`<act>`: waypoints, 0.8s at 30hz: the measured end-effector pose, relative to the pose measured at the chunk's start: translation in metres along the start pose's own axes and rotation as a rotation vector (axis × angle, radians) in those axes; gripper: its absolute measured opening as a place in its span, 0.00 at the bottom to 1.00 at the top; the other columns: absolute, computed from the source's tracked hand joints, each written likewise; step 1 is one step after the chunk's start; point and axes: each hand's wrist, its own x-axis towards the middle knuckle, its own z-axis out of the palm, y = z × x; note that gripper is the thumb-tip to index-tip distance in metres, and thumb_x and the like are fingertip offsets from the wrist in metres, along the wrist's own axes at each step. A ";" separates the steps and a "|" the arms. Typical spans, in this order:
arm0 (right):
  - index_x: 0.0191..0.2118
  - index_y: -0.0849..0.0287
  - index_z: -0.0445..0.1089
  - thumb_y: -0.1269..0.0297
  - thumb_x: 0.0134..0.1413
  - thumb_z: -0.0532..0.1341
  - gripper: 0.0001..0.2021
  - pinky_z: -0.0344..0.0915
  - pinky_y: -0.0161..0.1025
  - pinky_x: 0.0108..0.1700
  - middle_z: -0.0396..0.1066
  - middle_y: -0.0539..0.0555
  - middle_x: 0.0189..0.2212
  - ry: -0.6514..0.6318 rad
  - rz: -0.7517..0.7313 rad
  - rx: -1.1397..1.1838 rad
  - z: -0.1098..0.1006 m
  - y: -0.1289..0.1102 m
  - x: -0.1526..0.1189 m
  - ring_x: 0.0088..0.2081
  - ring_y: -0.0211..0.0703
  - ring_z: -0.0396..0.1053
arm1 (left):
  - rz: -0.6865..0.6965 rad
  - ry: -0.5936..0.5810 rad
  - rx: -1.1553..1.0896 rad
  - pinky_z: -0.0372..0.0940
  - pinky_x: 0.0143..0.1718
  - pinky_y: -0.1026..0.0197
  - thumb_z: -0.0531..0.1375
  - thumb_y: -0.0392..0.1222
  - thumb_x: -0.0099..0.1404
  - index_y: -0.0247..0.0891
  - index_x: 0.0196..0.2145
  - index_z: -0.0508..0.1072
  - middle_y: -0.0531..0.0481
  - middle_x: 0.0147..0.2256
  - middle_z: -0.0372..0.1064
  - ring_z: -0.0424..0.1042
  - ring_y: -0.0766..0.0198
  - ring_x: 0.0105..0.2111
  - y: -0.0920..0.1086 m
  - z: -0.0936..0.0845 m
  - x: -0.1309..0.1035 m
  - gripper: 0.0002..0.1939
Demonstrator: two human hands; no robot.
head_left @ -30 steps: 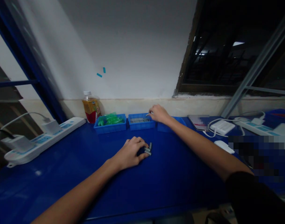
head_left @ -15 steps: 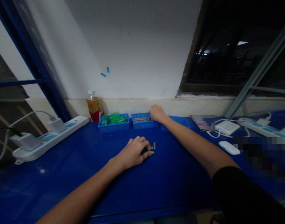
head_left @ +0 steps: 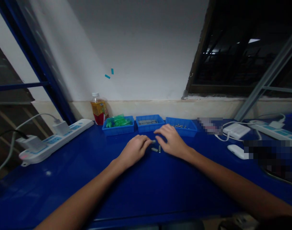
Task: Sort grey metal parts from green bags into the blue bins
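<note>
Over the blue tabletop, my left hand (head_left: 135, 148) is closed, its thumb and fingertips pinching a small metal cylinder (head_left: 153, 141) that sticks out to the right. Facing it from the right is my right hand (head_left: 172, 140), its thumb and fingers apart, with nothing visible between them. Two more short metal pieces lie on the table between the hands: one metal cylinder (head_left: 154, 149) nearly sideways, and an upright-pointing metal piece (head_left: 159, 149) close to my right thumb. Their finer details are too small to make out.
Along the wall stand a blue bin (head_left: 118, 130) of green plastic pieces, a blue bin (head_left: 150, 128) of metal rods and a blue bin (head_left: 181, 130) of small brassy parts. A drink bottle (head_left: 99, 110), power strip (head_left: 57, 140), white charger (head_left: 236, 131) and white case (head_left: 238, 151) flank them.
My right hand has come back from the bins toward my left hand, and its fingers are apart. My left hand has lifted a metal cylinder slightly. The view has shifted a little.
</note>
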 end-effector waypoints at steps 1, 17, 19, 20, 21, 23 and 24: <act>0.43 0.60 0.69 0.67 0.58 0.56 0.09 0.58 0.45 0.43 0.69 0.56 0.37 -0.026 -0.061 -0.003 -0.003 -0.012 -0.013 0.42 0.48 0.63 | 0.007 0.004 -0.008 0.59 0.37 0.61 0.48 0.41 0.70 0.36 0.32 0.69 0.48 0.32 0.71 0.67 0.61 0.34 0.001 0.001 0.001 0.14; 0.30 0.59 0.67 0.68 0.60 0.53 0.10 0.59 0.35 0.33 0.69 0.50 0.25 0.085 0.201 0.413 0.002 -0.020 -0.021 0.29 0.38 0.66 | 0.161 0.191 -0.109 0.63 0.42 0.60 0.55 0.40 0.65 0.38 0.46 0.65 0.47 0.38 0.69 0.69 0.62 0.38 0.008 0.004 -0.004 0.12; 0.26 0.59 0.66 0.68 0.61 0.51 0.13 0.57 0.35 0.31 0.66 0.49 0.22 0.064 0.210 0.445 0.001 -0.022 -0.020 0.26 0.37 0.65 | 0.162 0.210 -0.097 0.63 0.40 0.60 0.54 0.39 0.65 0.38 0.42 0.66 0.49 0.34 0.69 0.69 0.62 0.36 0.010 0.003 -0.004 0.07; 0.23 0.59 0.64 0.67 0.62 0.51 0.15 0.57 0.35 0.30 0.65 0.49 0.20 0.053 0.214 0.447 0.001 -0.023 -0.020 0.25 0.36 0.64 | 0.156 0.217 -0.096 0.63 0.40 0.61 0.54 0.39 0.66 0.38 0.41 0.67 0.49 0.33 0.69 0.69 0.63 0.35 0.010 0.003 -0.004 0.06; 0.22 0.59 0.63 0.66 0.62 0.50 0.17 0.57 0.35 0.30 0.64 0.49 0.20 0.048 0.219 0.442 0.001 -0.023 -0.020 0.24 0.36 0.63 | 0.147 0.222 -0.094 0.63 0.39 0.61 0.54 0.39 0.66 0.38 0.40 0.67 0.49 0.33 0.69 0.69 0.63 0.35 0.010 0.002 -0.004 0.06; 0.26 0.59 0.65 0.65 0.62 0.51 0.14 0.58 0.35 0.31 0.66 0.49 0.22 0.068 0.221 0.419 0.001 -0.023 -0.020 0.26 0.37 0.64 | 0.122 0.226 -0.087 0.62 0.38 0.61 0.53 0.41 0.67 0.37 0.39 0.67 0.49 0.33 0.69 0.68 0.63 0.34 0.011 0.001 -0.003 0.07; 0.32 0.59 0.67 0.64 0.61 0.52 0.10 0.59 0.36 0.33 0.67 0.50 0.25 0.085 0.207 0.401 0.001 -0.023 -0.021 0.29 0.38 0.65 | 0.104 0.228 -0.085 0.62 0.38 0.61 0.52 0.42 0.68 0.37 0.38 0.68 0.49 0.33 0.70 0.68 0.62 0.34 0.010 0.000 -0.003 0.08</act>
